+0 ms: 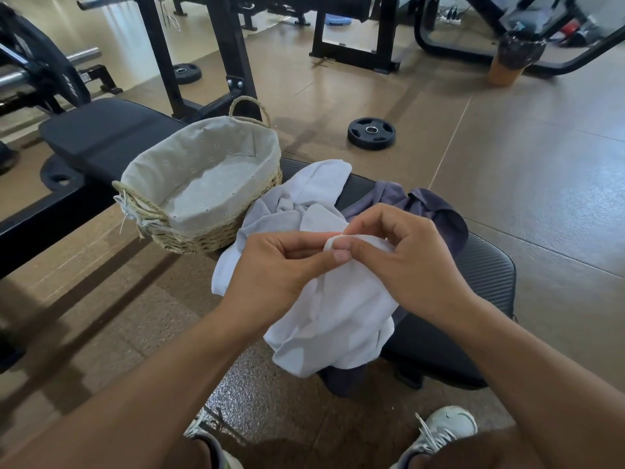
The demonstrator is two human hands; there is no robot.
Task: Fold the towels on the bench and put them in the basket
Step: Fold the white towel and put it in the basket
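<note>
Both the left hand [280,265] and right hand [402,255] are pinching one white towel [338,319] corner, best drawn apart along its edge.

Showing two bare hands: left hand [270,265], right hand [409,262]. Showing two crumpled towels: one white towel [331,319], one purple-grey towel [439,211]. Sitting on one black padded bench [487,272]: one woven straw basket with pale cloth lining [203,231]. Lying on floor: two black round weight plates [371,133] [186,72]. Showing two white sneakers [443,431] [206,438].
</note>
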